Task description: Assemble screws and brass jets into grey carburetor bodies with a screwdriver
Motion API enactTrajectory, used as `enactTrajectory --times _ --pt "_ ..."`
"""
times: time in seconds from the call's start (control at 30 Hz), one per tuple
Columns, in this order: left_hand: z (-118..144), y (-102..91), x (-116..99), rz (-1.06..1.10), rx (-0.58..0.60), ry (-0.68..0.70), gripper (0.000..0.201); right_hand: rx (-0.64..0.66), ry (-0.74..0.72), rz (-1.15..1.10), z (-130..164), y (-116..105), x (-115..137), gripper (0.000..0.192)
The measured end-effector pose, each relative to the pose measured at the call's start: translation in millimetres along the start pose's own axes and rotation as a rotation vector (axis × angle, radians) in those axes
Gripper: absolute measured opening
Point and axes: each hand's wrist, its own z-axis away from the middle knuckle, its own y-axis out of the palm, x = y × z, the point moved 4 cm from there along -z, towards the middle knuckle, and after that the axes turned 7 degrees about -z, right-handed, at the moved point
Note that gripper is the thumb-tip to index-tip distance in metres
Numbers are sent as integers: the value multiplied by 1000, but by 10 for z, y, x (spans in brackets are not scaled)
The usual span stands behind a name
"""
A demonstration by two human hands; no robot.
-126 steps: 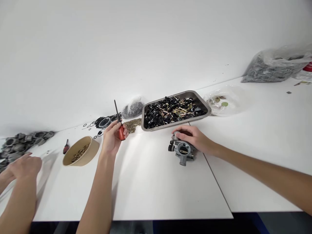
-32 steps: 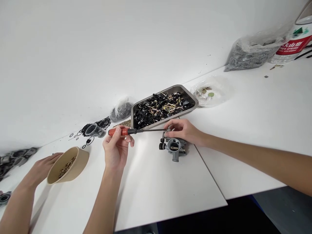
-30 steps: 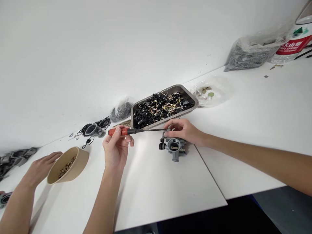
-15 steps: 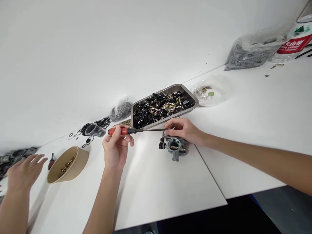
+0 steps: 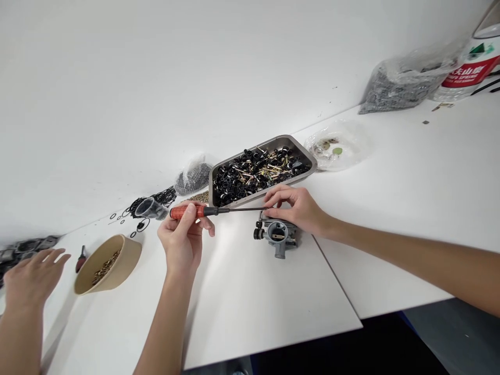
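Red-handled screwdriver (image 5: 187, 211) stays in left grip (image 5: 183, 237); right hand (image 5: 297, 208) still clamps carburetor (image 5: 278, 235).

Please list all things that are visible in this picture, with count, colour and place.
carburetor: one, grey, table centre.
screwdriver: one, red handle, lying level, tip at the carburetor.
metal tray: one, silver, holds black and brass parts, behind the carburetor.
bowl: one, tan, holds brass bits, left.
small screwdriver: one, red, left of the bowl.
plastic bags: several, clear, by the wall.
co-worker's hand: one, far left.
left hand: grips the screwdriver.
right hand: on the carburetor.
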Motion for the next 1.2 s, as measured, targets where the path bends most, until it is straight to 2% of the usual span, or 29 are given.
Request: enactTrajectory --times 0.2,0.37,0.5,0.63,0.77,0.87,0.93,1.03,1.1,1.2 --pt "31 61 -165 -75 -1 97 16 -8 -40 32 41 -17 18 15" --pt "-36 294 -568 -252 56 227 10 -38 -13 -12 37 -14 5 19" --pt "-103 634 -918 -411 217 288 11 -57 66 -150 12 -22 4 25" --pt "-142 879 -1116 -422 356 380 8 -41 150 -292 -7 -33 25 27" --pt "-117 931 -1173 -343 411 530 6 6 235 -446 -16 -27 6 26" --pt "-53 909 -1143 -304 447 557 6 42 246 -470 -19 -16 -6 25" --pt "-10 888 -1117 -294 448 542 6 53 238 -442 -23 -15 -9 25" --pt "10 849 -1094 -310 386 526 9 94 237 -366 -39 -15 -17 28" --pt "-10 829 -1086 -311 357 521 13 163 237 -295 -54 -12 -18 30" --pt "-59 805 -1079 -277 389 505 16 293 194 -178 -65 -9 18 40"
